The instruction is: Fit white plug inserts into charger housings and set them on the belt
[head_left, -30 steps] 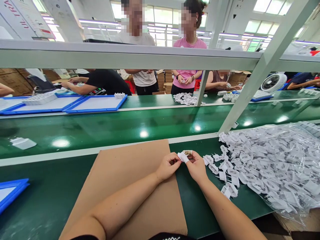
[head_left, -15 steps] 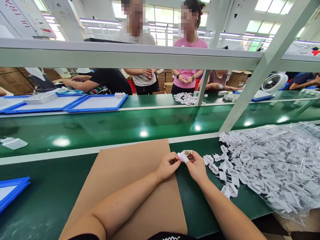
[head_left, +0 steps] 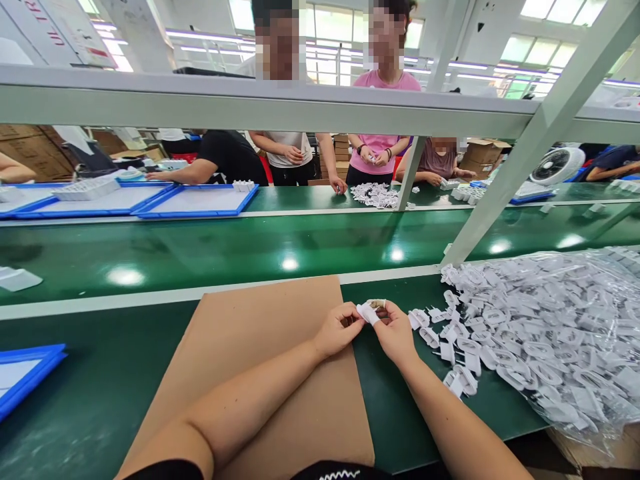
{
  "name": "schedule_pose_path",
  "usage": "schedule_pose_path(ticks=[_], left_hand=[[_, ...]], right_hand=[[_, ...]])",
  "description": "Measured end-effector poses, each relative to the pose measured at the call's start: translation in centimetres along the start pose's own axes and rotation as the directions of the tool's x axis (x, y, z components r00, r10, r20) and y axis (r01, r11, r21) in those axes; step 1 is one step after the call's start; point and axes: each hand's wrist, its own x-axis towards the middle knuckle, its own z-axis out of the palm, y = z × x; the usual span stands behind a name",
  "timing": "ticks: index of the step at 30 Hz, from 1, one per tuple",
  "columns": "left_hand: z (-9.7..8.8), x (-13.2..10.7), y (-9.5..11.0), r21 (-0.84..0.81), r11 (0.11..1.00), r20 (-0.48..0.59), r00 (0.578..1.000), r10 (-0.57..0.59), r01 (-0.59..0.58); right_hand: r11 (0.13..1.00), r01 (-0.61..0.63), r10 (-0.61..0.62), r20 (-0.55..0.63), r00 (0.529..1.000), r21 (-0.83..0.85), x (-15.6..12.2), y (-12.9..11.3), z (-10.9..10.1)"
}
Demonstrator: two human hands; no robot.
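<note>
Both my hands meet over the right edge of a brown cardboard sheet (head_left: 260, 360) on the green bench. My left hand (head_left: 336, 330) and my right hand (head_left: 395, 333) pinch one small white plastic part (head_left: 367, 312) between their fingertips, fingers curled closed round it. A taped fingertip shows on my right hand. Just right of my right hand lies a big heap of the same white plastic parts (head_left: 530, 327), partly on a clear plastic bag.
A green conveyor belt (head_left: 250, 250) runs across behind the cardboard, carrying a white part (head_left: 17, 278) at the left. Blue trays (head_left: 200, 203) sit on the far bench, one blue tray (head_left: 25, 373) at my left. A diagonal frame post (head_left: 505, 180) rises at right. Several people work opposite.
My hands stay in place on the part. The white part on the belt has drifted left. A person opposite has lowered a hand to the far bench.
</note>
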Motion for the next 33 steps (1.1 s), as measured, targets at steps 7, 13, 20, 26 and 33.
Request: schedule_pose_path(ticks=[7, 13, 20, 26, 33], left_hand=[[0.1, 0.0, -0.1, 0.005, 1.0, 0.002, 1.0, -0.013, 0.013], [0.1, 0.0, -0.1, 0.0, 1.0, 0.013, 1.0, -0.014, 0.014], [0.1, -0.1, -0.2, 0.001, 1.0, 0.016, 1.0, -0.003, 0.003], [0.1, -0.1, -0.3, 0.012, 1.0, 0.032, 0.999, 0.009, -0.01], [0.1, 0.0, 0.0, 0.058, 0.997, -0.064, 0.997, -0.041, 0.045]], right_hand=[[1.0, -0.018, 0.018, 0.008, 1.0, 0.014, 0.1, -0.1, 0.0], [0.999, -0.017, 0.016, 0.007, 1.0, 0.032, 0.1, 0.1, 0.0], [1.0, -0.012, 0.012, 0.01, 1.0, 0.023, 0.0, 0.1, 0.0], [1.0, -0.002, 0.002, 0.02, 1.0, -0.014, 0.0, 0.3, -0.1], [0.998, 0.058, -0.059, -0.016, 0.998, -0.024, 0.2, 1.1, -0.3]])
